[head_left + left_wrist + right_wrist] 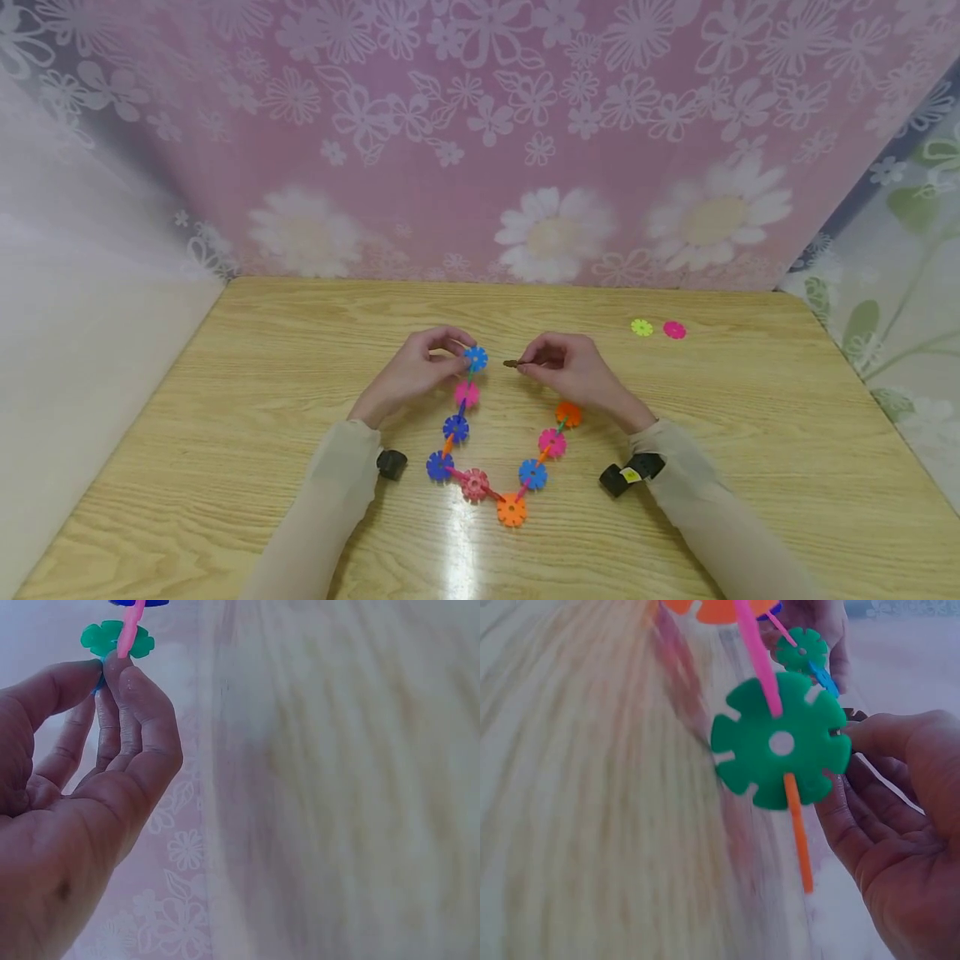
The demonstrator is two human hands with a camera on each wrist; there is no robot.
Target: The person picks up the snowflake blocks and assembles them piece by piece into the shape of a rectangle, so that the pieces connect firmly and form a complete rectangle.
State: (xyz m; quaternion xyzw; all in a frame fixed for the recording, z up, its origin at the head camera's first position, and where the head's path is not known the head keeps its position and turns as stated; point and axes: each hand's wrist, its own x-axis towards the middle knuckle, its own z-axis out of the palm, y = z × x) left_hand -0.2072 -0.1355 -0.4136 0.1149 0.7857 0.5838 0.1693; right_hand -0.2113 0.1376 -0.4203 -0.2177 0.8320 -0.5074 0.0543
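My left hand (420, 367) pinches a blue notched disc (476, 359) at one end of a chain of interlocked plastic snowflake discs. In the left wrist view, a green disc (97, 636) joins that end, with a pink disc (130, 630) edge-on beyond it. Between thumb and fingertips, my right hand (573, 367) pinches a brown disc (511, 363), seen edge-on, apart from the blue one. The chain curves in a U toward me through an orange disc (512, 511). Its other end, an orange disc (568, 415), hangs near the right wrist; a green disc (742, 750) adjoins it.
On the wooden table (262, 350), a yellow disc (641, 327) and a pink disc (675, 330) lie loose at the back right. A flowered pink curtain (420, 183) rises behind the table's far edge. Pale cloth stands at the left and right sides.
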